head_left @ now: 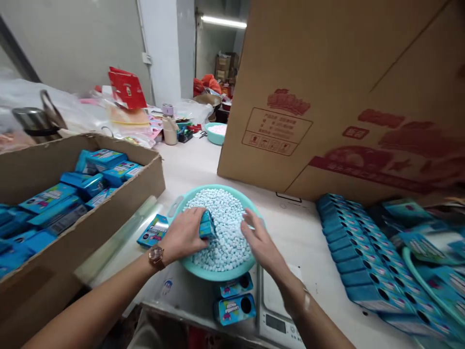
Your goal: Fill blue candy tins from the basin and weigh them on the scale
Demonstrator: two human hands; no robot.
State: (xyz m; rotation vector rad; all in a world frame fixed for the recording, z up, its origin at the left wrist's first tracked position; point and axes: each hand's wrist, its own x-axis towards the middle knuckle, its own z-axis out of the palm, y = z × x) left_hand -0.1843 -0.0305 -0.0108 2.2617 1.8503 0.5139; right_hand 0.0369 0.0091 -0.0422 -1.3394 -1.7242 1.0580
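Observation:
My left hand (pixel 184 234) is closed around a small blue candy box (pixel 207 226), tilted low over a turquoise basin (pixel 218 276). Small pale-blue candies (pixel 227 235) fill the basin. Over the basin's right side is my right hand (pixel 258 238), its fingers apart and nothing visible in them. Its fingertips are near the candies; whether they touch cannot be made out. Another blue box (pixel 153 231) lies just left of the basin. Two more boxes with dark round openings, a nearer box (pixel 236 310) and a farther box (pixel 237 285), sit at the basin's front edge.
A carton (pixel 162 177) of blue boxes stands at left. Rows of blue boxes (pixel 358 252) line the right side, beside a blurred heap of packets (pixel 432 237). A large cardboard box (pixel 276 169) blocks the back right. A digital scale (pixel 269 322) lies under my right forearm.

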